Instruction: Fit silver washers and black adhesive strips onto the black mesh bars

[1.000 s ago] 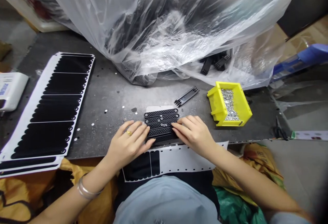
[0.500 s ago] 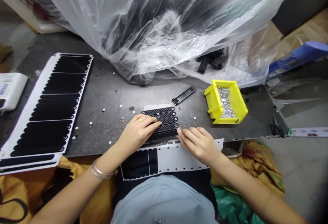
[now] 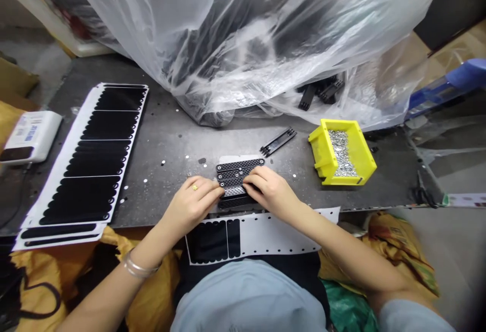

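Several black crosshatched strips with small silver rings at their ends lie in a row on a pale sheet at the table's front edge. My left hand, a yellow ring on one finger, pinches the left end of one strip near the front of the row. This strip catches the light. Bent over the same strip's right part is my right hand, with fingertips closed on it. The right end is hidden under this hand. A white backing sheet with black stickers on its left part lies across my lap.
Sheets of black stickers lie on the left of the table, beside a white device. A yellow bin of small metal pieces stands right. Behind hangs a large plastic bag. A loose black bar and scissors lie nearby.
My right hand has moved left from the strips' right ends onto the front strips. My left hand has drawn back to their left ends. The view has shifted slightly.
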Tool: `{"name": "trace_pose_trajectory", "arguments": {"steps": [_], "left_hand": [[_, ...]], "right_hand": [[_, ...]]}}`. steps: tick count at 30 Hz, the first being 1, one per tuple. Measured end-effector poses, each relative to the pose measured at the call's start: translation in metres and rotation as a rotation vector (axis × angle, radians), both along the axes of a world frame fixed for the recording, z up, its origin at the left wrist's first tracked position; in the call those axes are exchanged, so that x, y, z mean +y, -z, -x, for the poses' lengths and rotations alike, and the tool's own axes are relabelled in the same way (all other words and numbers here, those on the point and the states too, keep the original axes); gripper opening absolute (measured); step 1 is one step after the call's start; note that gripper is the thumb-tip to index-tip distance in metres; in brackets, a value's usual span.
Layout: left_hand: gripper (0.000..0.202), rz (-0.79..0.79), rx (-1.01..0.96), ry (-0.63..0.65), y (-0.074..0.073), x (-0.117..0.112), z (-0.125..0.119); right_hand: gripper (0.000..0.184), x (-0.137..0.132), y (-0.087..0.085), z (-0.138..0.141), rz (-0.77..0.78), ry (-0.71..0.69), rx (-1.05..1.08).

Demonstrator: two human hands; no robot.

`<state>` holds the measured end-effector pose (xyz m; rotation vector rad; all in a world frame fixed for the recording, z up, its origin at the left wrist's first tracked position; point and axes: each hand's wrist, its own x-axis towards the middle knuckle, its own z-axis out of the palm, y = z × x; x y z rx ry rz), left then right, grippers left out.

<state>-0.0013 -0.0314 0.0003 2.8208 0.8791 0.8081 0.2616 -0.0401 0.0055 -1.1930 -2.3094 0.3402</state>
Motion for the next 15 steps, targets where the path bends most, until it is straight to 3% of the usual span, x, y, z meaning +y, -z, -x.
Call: {"name": "trace_pose_trajectory", "arguments": {"steps": [3,6,11,15], "left_hand": [[0.020,-0.016,-0.062,0.021,0.011,-0.003,0.003],[0.020,-0.005,-0.090,0.039,0.017,-0.003,0.005],[0.013,0.011,-0.051,0.054,0.013,0.004,0.003],[0.017,-0.034,-0.013,0.097,0.009,0.005,0.005]], "right_hand": [[0.014,-0.002,0.006,0.019,0.017,-0.034,0.059],[0.017,-0.016,0.009,0.038,-0.081,-0.126,0.027],[0.018,-0.032,0.014,0.049,-0.313,-0.262,-0.184],[0.021,-0.037,0.013,0.045,-0.328,-0.330,-0.235]]}}
